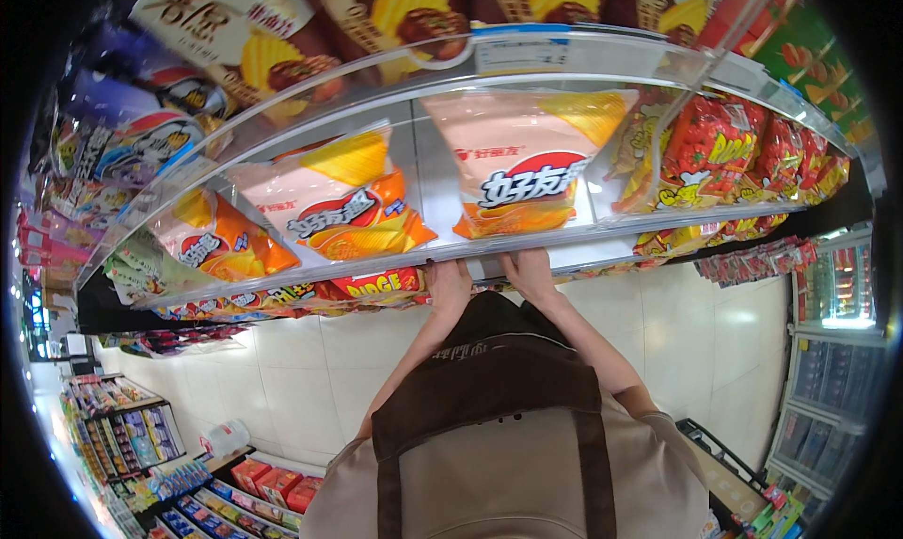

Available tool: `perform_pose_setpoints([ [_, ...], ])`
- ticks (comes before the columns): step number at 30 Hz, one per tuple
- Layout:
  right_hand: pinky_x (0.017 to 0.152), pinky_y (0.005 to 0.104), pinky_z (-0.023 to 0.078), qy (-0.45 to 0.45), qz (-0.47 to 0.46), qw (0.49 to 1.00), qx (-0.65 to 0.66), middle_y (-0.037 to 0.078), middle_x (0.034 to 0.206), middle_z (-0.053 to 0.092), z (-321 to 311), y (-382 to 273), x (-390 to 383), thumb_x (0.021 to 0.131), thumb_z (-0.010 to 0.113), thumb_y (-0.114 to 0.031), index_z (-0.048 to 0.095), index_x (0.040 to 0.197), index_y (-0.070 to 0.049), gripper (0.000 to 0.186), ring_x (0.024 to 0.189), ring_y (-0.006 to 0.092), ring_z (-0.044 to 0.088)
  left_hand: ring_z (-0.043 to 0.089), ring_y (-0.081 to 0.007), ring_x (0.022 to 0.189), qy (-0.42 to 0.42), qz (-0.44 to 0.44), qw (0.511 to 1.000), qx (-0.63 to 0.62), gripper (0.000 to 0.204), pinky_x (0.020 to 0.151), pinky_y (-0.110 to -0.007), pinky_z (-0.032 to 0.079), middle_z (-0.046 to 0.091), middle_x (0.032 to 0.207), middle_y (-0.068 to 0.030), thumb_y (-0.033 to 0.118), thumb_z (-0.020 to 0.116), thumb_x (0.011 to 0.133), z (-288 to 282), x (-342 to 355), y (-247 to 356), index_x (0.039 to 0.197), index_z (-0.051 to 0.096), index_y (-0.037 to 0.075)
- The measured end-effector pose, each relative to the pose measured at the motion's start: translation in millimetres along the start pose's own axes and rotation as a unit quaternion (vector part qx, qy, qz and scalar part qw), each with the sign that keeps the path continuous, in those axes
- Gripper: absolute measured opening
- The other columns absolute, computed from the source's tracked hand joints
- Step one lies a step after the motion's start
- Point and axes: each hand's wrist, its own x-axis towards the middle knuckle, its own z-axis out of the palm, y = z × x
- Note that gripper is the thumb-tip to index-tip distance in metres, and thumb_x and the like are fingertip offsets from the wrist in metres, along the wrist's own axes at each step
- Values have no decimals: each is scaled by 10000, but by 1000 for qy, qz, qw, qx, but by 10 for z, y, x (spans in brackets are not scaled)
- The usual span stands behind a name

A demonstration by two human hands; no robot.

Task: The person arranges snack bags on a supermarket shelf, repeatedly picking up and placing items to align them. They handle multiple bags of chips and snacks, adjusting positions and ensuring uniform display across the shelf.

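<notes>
Both arms reach forward to a snack shelf with a clear plastic front strip [414,249]. My left hand [449,283] and my right hand [529,272] are side by side at the lower front edge, a short gap between them. Their fingers pass under or behind that edge, so what they touch or hold is hidden. Just above my right hand stands a pink and orange bag of ridged chips [527,163]. Up and left of my left hand leans a similar chip bag [343,196], with a third chip bag [221,233] farther left. A red and yellow snack bag [400,283] shows below the edge, beside my left hand.
Several red snack bags [710,144] fill the shelf's right part. Brown chip bags [395,12] stand on the shelf above. Purple packages [141,106] are at the left. Behind me are a pale tiled floor [292,370], red boxes [282,483] and a glass-fronted cooler [828,370].
</notes>
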Motion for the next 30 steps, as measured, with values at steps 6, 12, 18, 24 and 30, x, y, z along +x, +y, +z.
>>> perform_pose_setpoints([
  [6,848,492,470,22,-37,999,-27,234,992,638,79,155,36,809,637,-110,633,1033,28,263,959,427,590,545,-493,1030,-28,-14,1000,-3,320,907,-533,426,591,1075,-313,118,590,886,38,37,-43,1144,558,-67],
  [12,924,503,430,25,-29,999,8,260,1071,603,-45,74,21,838,653,-174,578,1134,34,369,1038,445,547,519,-489,1065,-20,0,1000,-24,389,925,-526,411,570,1126,-321,140,614,882,-164,-6,148,1193,529,-77],
  [18,960,513,399,18,-22,1000,10,292,1155,562,-169,86,-35,870,667,-253,485,1255,46,521,1095,462,513,489,-498,1095,15,26,999,-22,483,946,-510,400,527,1177,-329,113,637,881,-122,-125,176,1276,442,-83],
  [24,995,519,377,-19,39,999,27,301,1203,533,-403,166,-127,870,658,-230,517,1236,44,478,1135,466,484,481,-465,1122,69,26,996,-41,527,981,-476,387,506,1221,-298,73,642,868,-177,-233,343,1320,416,-77],
  [30,1004,519,372,99,64,993,3,297,1217,519,-743,581,-302,823,646,-118,531,1227,44,450,1137,484,458,482,-430,1183,166,172,969,-66,486,1013,-502,379,504,1273,-242,15,586,837,-250,-455,668,1296,451,-67],
])
